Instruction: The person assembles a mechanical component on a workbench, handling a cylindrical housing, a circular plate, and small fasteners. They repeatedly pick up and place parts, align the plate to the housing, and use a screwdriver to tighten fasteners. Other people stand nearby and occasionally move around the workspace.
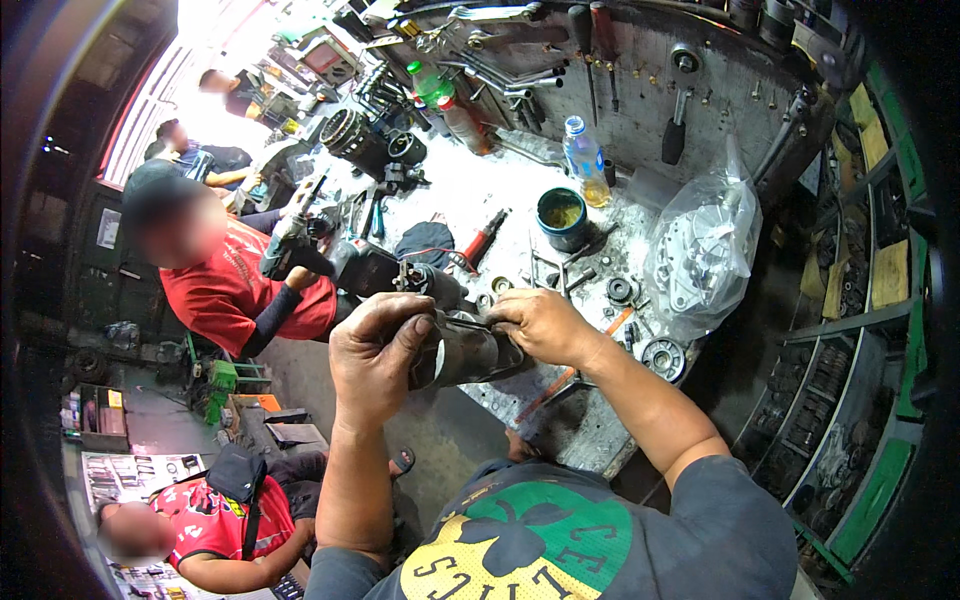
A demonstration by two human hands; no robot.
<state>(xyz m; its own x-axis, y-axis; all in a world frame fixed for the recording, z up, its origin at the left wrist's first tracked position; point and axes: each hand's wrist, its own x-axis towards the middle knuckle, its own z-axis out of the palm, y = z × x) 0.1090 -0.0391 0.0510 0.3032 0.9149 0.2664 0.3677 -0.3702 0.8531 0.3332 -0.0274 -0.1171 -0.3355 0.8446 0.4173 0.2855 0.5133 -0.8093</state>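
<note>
A dark grey, cylinder-like metal housing (470, 358) is held up in front of me at the near edge of the workbench. My left hand (378, 350) grips its left end, with curled fingers and the thumb on the near side. At the right end my right hand (540, 325) has its fingers bent and closed on the upper rim. A thin dark strip runs along the top between both hands; its kind cannot be made out. Just beyond lie small round metal rings (500, 285). The inside of the housing is hidden from me.
The workbench (480, 400) holds a blue tub (562, 218), a plastic bottle (586, 165), a bagged metal casting (705, 240), a gear (622, 290) and a red-handled tool (485, 238). A person in red (245, 280) works at left with a power tool. Parts shelves (830, 390) stand right.
</note>
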